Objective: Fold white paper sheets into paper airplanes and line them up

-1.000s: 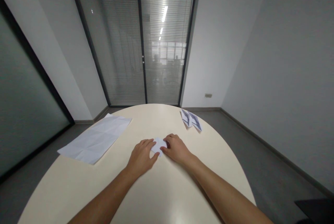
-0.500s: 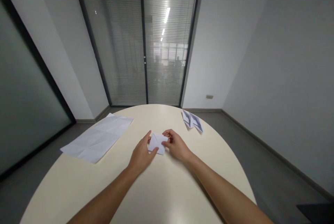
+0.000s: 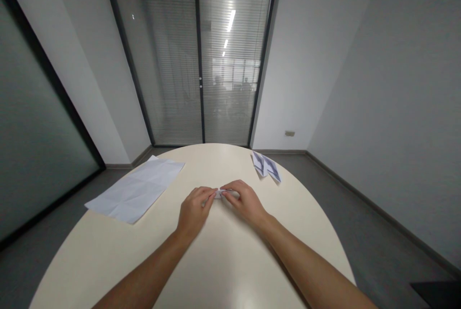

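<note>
A small folded white paper lies at the middle of the round cream table. My left hand and my right hand meet over it, fingertips pinching it from both sides. Most of the paper is hidden under my fingers; only a thin white edge shows between them.
A large creased white sheet lies on the table's left part, reaching its edge. A folded paper piece with dark print rests near the far right edge. Glass doors with blinds stand behind the table.
Half a second ago the paper was lifted and open between my hands. Now both hands have closed over it and pressed it low to the table.
</note>
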A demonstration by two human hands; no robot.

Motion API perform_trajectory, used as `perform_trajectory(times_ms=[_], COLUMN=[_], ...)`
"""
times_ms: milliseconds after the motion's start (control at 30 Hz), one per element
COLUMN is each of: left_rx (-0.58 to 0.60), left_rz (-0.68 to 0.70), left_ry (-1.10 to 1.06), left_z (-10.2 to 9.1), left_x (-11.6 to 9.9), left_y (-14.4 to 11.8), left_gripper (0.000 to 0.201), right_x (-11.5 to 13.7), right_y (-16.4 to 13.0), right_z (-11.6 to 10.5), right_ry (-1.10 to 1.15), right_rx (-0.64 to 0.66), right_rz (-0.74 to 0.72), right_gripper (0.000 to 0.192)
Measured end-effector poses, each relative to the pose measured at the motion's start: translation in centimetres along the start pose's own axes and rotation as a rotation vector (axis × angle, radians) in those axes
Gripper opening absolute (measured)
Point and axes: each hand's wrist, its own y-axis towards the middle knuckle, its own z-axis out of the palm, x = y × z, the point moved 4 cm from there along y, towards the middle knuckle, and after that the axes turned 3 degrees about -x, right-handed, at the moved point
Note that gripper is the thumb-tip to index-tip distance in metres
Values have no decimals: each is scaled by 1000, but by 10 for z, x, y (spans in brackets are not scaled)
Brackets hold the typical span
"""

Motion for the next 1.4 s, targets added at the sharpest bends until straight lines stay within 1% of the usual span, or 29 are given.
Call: perform_trajectory(times_ms=[167, 333, 467, 600, 667, 767, 900, 1067, 1233, 1400], left_rx=[17, 12, -5, -30, -43, -62, -105, -178, -228, -257], left_rz=[-29, -46, -41, -35, -55, -109, -217, -355, -420, -477], left_ry=[1, -32, -67, -92, -114, -162, -230, -301, -370, -459], left_z=[0, 0, 0, -1, -3, -4, -4, -3, -2, 3], left_x=[2, 3, 6, 6, 6, 10, 22, 37, 45, 55], left_y=[1, 2, 2, 2, 3, 4, 5, 6, 7, 6], left_gripper=[25, 24, 24, 23, 24, 27, 28, 29, 29, 28], right_x=[-3, -11, -20, -22, -24, -30, -45, -63, -74, -76], right_y=[2, 4, 6, 7, 7, 8, 7, 6, 4, 2], right_z=[1, 3, 4, 2, 1, 0, -3, -7, -12, -12], right_ry=[58, 225, 320, 361, 373, 380, 390, 374, 242, 129], right_rx=[32, 41, 11, -18, -22, -23, -31, -83, -141, -119], right_rz=[65, 118, 121, 103, 117, 165, 227, 260, 255, 271], right_gripper=[24, 27, 28, 28, 29, 30, 33, 28, 23, 33])
